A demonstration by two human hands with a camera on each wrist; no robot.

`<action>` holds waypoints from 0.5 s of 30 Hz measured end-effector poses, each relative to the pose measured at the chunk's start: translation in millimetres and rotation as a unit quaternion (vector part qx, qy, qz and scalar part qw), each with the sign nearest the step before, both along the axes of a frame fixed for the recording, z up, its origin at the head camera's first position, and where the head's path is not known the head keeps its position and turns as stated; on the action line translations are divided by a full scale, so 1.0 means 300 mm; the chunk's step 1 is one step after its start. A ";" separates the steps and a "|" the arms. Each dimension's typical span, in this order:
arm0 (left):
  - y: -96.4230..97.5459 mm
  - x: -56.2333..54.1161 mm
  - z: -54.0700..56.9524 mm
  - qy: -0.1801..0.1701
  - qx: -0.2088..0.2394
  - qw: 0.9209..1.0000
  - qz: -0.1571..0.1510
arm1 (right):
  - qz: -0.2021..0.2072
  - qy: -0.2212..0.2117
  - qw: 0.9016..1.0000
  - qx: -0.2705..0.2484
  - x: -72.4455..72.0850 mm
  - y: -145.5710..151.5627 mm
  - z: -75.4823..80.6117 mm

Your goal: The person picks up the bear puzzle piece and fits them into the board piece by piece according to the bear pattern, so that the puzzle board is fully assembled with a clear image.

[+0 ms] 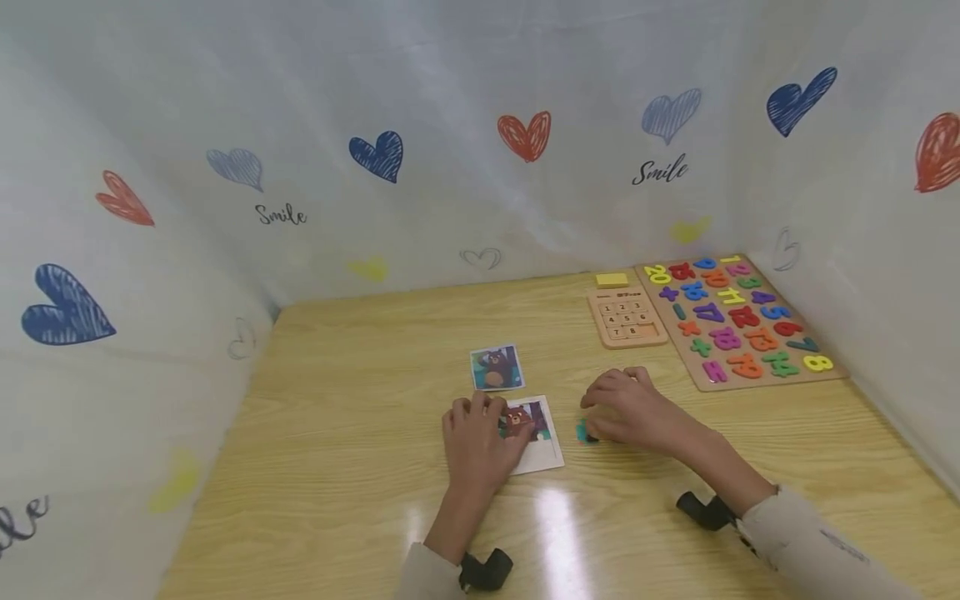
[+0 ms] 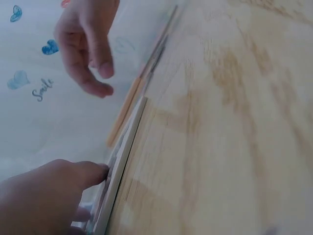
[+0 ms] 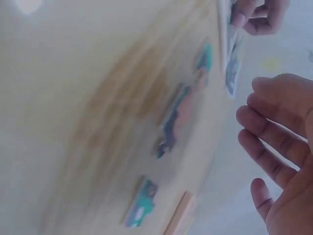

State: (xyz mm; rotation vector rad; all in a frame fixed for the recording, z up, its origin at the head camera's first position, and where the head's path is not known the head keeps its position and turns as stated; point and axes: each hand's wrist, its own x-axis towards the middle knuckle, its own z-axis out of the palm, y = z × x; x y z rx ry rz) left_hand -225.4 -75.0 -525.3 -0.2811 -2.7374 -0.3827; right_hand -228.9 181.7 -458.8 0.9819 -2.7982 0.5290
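My left hand (image 1: pixel 480 437) rests on the left part of a jigsaw board (image 1: pixel 542 457), its thumb on the bear picture. The board's upper part shows the bear; its lower strip is plain white. In the left wrist view the thumb (image 2: pixel 90 172) touches the board's top. Just beyond lies a bear picture card (image 1: pixel 497 368). My right hand (image 1: pixel 630 410) hovers right of the board with loosely bent fingers, holding nothing. Below it, partly hidden in the head view, are a teal jigsaw piece (image 3: pixel 142 203), a dark and pink piece (image 3: pixel 175 117) and another teal piece (image 3: pixel 205 58).
A wooden number slide puzzle (image 1: pixel 628 318) lies at the back right, with a yellow block (image 1: pixel 612 281) behind it. Beside it is a board of colourful numbers (image 1: pixel 738 325). White curtains with hearts (image 1: pixel 525 136) enclose the wooden table (image 1: pixel 337 433).
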 end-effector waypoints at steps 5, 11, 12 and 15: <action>-0.012 0.000 0.006 -0.002 0.011 1.000 0.006 | 0.006 -0.011 1.000 0.011 0.016 0.014 -0.033; -0.009 0.000 -0.003 -0.012 0.032 0.999 0.006 | 0.031 -0.005 0.999 0.009 0.023 0.003 -0.057; -0.007 0.000 -0.003 -0.013 0.033 0.999 0.005 | 0.033 -0.004 0.999 0.009 0.024 0.000 -0.060; -0.010 0.003 0.002 -0.009 0.048 0.999 -0.009 | 0.030 -0.002 0.999 0.012 0.022 -0.006 -0.074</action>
